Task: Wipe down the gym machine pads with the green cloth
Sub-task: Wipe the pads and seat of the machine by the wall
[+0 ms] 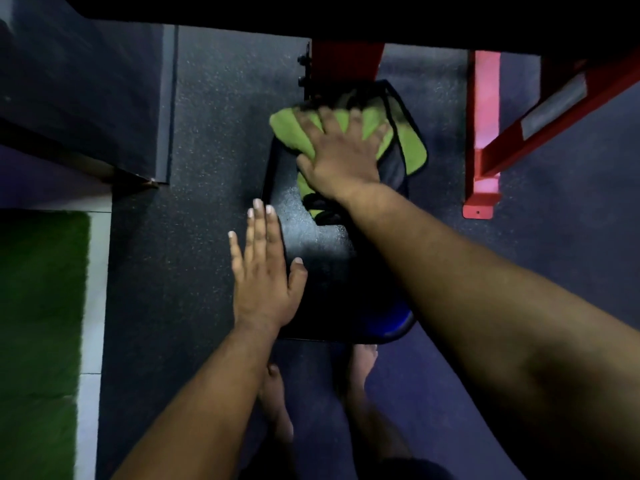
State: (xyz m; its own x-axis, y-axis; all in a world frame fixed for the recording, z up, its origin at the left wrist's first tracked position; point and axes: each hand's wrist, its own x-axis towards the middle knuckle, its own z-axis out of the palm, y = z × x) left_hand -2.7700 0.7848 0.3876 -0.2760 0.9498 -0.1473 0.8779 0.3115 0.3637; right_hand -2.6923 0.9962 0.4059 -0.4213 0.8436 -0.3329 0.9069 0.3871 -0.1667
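Observation:
A black gym machine pad [322, 268] runs away from me in the middle of the view. The green cloth [412, 147], edged in dark trim, lies bunched over the pad's far end. My right hand [341, 155] presses flat on the cloth with fingers spread. My left hand [265, 268] rests flat on the pad's near left edge, fingers straight and thumb out over the pad. Part of the cloth is hidden under my right palm.
The red machine frame [485, 140] stands at the far right, with a red upright [343, 64] just behind the pad. Dark rubber flooring [207, 168] surrounds the pad. A green turf strip [38, 323] lies at the left. My bare feet [277, 403] stand below the pad.

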